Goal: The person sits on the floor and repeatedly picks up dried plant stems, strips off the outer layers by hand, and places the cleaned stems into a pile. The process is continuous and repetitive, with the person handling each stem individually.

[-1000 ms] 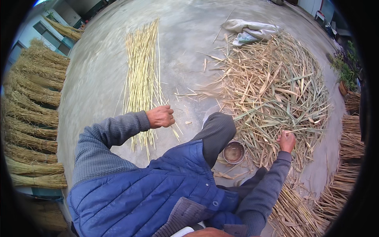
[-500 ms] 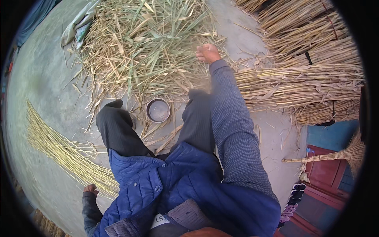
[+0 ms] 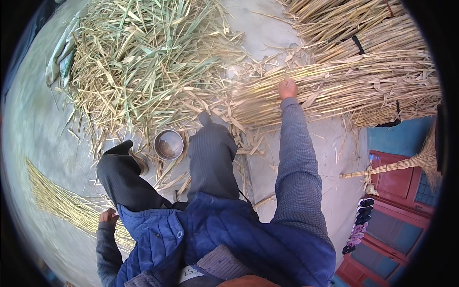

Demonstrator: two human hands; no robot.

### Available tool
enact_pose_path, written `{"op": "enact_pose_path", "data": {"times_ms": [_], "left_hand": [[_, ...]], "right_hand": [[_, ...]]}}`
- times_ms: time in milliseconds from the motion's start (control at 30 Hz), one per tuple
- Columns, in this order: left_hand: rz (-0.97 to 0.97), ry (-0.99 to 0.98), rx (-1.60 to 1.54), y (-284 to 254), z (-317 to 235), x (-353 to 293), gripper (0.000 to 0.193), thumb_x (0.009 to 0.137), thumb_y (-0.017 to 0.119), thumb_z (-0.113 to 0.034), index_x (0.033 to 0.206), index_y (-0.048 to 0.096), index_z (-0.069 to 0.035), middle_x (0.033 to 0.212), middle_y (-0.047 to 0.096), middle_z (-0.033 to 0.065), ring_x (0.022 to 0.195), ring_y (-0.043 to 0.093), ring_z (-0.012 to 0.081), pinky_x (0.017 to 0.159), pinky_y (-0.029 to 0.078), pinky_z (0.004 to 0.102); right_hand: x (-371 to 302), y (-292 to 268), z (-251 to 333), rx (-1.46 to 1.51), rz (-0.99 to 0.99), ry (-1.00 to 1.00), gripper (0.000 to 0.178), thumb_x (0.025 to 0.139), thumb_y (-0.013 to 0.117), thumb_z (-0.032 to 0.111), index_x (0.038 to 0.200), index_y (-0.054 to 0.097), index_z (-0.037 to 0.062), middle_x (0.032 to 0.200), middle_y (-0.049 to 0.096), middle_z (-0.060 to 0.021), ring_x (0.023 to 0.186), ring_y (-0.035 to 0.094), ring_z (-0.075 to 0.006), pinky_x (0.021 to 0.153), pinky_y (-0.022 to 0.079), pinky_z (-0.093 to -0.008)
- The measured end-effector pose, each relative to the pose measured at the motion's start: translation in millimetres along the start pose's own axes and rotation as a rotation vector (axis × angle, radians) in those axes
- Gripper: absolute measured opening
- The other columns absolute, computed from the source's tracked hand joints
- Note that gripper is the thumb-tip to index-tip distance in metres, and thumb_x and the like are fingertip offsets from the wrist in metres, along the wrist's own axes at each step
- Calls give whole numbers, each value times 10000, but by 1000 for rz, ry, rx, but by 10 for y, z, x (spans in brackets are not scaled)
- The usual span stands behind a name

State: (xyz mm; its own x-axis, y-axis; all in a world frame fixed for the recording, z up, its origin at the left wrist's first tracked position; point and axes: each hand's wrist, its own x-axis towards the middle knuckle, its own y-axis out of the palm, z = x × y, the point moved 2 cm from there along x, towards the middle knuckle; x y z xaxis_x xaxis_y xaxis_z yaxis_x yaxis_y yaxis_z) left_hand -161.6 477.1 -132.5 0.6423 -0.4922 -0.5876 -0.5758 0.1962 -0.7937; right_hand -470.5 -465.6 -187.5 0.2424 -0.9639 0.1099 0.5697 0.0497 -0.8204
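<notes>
My right hand [image 3: 288, 88], its fingers curled closed, is over a long bundle of dry reed-like stalks [image 3: 354, 86] on the right. What lies inside its grip, if anything, is hidden. The near-left ends of that bundle look blurred. My left hand [image 3: 109, 216] is down at the lower left with bent fingers, beside a fan of thin yellow-green stalks [image 3: 64, 198]. Its fingers look closed, and I cannot make out anything in them. Between my feet stands a round metal bowl [image 3: 169, 144] with some pale residue inside.
A big heap of green and tan leaf strips [image 3: 143, 62] covers the floor ahead. More tied stalk bundles [image 3: 344, 24] lie at the far right. A straw broom [image 3: 382, 168], a red door [image 3: 394, 174] and a row of shoes [image 3: 361, 225] are at right. A pale cloth sack [image 3: 60, 62] lies far left.
My right hand has moved from the edge of the leaf heap rightward onto the stalk bundle. The view has shifted right; my left hand stays beside the thin stalks.
</notes>
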Motion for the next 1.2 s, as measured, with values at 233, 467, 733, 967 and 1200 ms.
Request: {"op": "enact_pose_path", "data": {"times_ms": [233, 467, 733, 967, 1200], "left_hand": [[24, -38, -114, 135, 21, -25, 186, 740, 765, -230, 833, 679, -94, 727, 709, 111, 723, 705, 321, 690, 544, 415], [51, -81, -89, -2, -130, 143, 232, 776, 734, -293, 807, 650, -80, 773, 679, 199, 766, 675, 401, 693, 521, 461], [63, -19, -173, 36, 7, 231, 185, 806, 665, -249, 837, 644, -68, 786, 671, 231, 785, 657, 449, 680, 509, 502], [89, -1, -115, 21, -124, 192, 236, 822, 669, -288, 901, 669, -66, 836, 674, 253, 844, 652, 465, 707, 513, 522], [149, -4, -69, -185, -296, 288, 271, 843, 660, -297, 997, 680, -76, 943, 690, 259, 925, 649, 479, 768, 525, 520]], "right_hand": [[702, 74, 51, 329, 11, 382, 605, 816, 680, 153, 1356, 513, -61, 1228, 638, -289, 1124, 653, -360, 824, 580, -407], [770, 194, 74, 788, 149, 552, 563, 855, 657, 46, 1349, 420, -85, 1003, 637, -176, 788, 683, -229, 613, 612, -346], [637, 179, 269, 520, 65, 678, 409, 849, 608, 51, 1188, 559, -173, 807, 708, -209, 634, 732, -265, 514, 585, -305], [443, 46, 350, 333, 42, 509, 321, 878, 590, 93, 999, 584, -204, 771, 719, -236, 594, 727, -235, 524, 588, -314], [640, 301, 221, 968, -61, 716, 250, 906, 612, 104, 997, 567, -124, 787, 712, -199, 628, 707, -239, 491, 570, -313]]}}
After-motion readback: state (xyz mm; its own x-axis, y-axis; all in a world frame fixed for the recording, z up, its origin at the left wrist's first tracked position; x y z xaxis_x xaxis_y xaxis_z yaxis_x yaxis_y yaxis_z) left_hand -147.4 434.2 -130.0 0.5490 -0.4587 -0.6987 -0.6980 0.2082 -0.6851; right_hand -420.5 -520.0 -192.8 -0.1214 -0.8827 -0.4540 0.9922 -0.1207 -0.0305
